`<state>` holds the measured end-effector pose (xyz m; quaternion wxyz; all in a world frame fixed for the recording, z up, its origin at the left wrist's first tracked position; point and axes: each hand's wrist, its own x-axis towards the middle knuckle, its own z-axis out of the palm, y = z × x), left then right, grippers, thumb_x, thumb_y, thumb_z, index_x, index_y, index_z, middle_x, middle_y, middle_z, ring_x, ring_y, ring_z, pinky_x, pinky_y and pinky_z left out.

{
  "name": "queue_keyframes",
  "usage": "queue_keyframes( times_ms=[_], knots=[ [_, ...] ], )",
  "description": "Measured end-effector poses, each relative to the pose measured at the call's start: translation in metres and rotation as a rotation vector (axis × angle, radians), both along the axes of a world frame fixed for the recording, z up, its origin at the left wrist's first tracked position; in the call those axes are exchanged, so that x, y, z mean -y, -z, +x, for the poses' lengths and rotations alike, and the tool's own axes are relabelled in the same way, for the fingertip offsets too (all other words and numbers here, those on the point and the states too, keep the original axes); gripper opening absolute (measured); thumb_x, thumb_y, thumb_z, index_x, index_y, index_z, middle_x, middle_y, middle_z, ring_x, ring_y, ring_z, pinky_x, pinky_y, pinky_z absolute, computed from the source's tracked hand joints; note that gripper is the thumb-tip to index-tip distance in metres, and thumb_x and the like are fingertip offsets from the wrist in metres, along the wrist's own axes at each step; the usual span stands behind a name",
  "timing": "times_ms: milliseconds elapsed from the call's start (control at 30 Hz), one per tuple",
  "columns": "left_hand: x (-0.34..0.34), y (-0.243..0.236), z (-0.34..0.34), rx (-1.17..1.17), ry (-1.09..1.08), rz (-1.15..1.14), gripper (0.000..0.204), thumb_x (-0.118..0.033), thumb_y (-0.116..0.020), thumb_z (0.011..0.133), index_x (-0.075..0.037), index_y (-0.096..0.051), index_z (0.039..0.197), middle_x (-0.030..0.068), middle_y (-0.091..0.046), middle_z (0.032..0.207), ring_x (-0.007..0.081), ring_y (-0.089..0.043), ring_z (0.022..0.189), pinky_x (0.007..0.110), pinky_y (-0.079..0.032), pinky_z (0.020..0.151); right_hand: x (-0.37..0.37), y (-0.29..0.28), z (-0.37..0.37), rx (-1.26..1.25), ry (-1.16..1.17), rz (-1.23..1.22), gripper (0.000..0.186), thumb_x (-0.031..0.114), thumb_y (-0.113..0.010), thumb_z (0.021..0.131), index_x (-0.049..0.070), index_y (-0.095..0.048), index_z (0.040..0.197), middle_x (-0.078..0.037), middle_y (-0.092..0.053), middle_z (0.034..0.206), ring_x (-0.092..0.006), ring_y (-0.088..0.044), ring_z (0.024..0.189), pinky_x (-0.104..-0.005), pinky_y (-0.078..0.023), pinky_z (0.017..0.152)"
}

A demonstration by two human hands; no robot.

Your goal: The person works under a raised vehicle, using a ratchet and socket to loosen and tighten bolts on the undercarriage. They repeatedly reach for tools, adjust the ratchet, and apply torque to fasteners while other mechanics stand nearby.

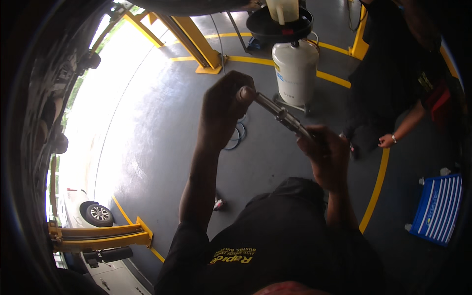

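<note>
My left hand (221,105) is raised at the middle, fingers closed round the upper-left end of a silver metal tool (278,110), which looks like a jointed bar or extension. My right hand (322,155) grips its lower-right end. The bar slants between the two hands, partly hidden by my fingers at both ends. Beyond it stands a white wheeled drum (295,73) with a black pan (258,24) on top.
Yellow lift posts (191,42) and a low yellow lift part (98,231) flank me. A co-worker (383,93) is at right, near a blue slatted cart (435,209). Coiled hose (234,140) lies on the floor. A white car (78,201) shows lower left; dark undercarriage (34,98) borders the left.
</note>
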<state>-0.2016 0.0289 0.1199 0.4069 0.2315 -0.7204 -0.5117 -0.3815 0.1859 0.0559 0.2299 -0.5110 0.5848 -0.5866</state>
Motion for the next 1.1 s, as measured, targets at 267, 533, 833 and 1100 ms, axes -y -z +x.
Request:
queue_keyframes(
  times_ms=[267,533,833,1100],
  knots=[
    [-0.026,-0.084,-0.012,0.025,-0.095,-0.258,0.041,-0.037,-0.058,0.102,0.002,-0.066,0.108,0.0088,-0.068,0.087,0.0088,-0.064,0.069,0.023,-0.047,0.058,0.082,-0.078,0.032,0.136,-0.319,-0.291,0.022,0.026,-0.064,0.099,0.006,-0.063,0.106,-0.005,-0.061,0.074,-0.0151,-0.06,0.061,-0.0299,-0.046,0.056],
    [-0.053,-0.204,-0.021,0.252,-0.793,-0.595,0.026,-0.028,-0.062,0.101,-0.004,-0.072,0.105,-0.0012,-0.049,0.066,0.0046,-0.04,0.055,0.022,-0.031,0.05,0.144,-0.155,0.084,0.142,-0.244,-0.935,0.013,0.015,-0.063,0.099,0.004,-0.058,0.104,-0.007,-0.06,0.068,-0.0156,-0.062,0.057,-0.0272,-0.047,0.053],
    [-0.063,-0.244,0.012,0.179,-0.855,-0.627,0.031,-0.033,-0.062,0.099,-0.003,-0.069,0.095,-0.0013,-0.048,0.065,0.0051,-0.039,0.053,0.025,-0.032,0.051,0.151,-0.211,0.118,0.083,-0.414,-1.042,0.015,-0.003,-0.067,0.089,-0.001,-0.06,0.102,-0.012,-0.061,0.086,-0.021,-0.065,0.067,-0.0263,-0.053,0.057],
    [-0.075,-0.259,0.023,0.391,-0.844,-0.686,0.028,-0.033,-0.064,0.1,-0.007,-0.066,0.092,-0.0029,-0.051,0.073,0.0051,-0.047,0.067,0.024,-0.036,0.061,0.152,-0.226,0.117,0.085,-0.43,-1.161,0.012,-0.001,-0.063,0.091,0.0,-0.063,0.103,-0.013,-0.059,0.09,-0.0193,-0.062,0.061,-0.0264,-0.048,0.052]
  ],
)
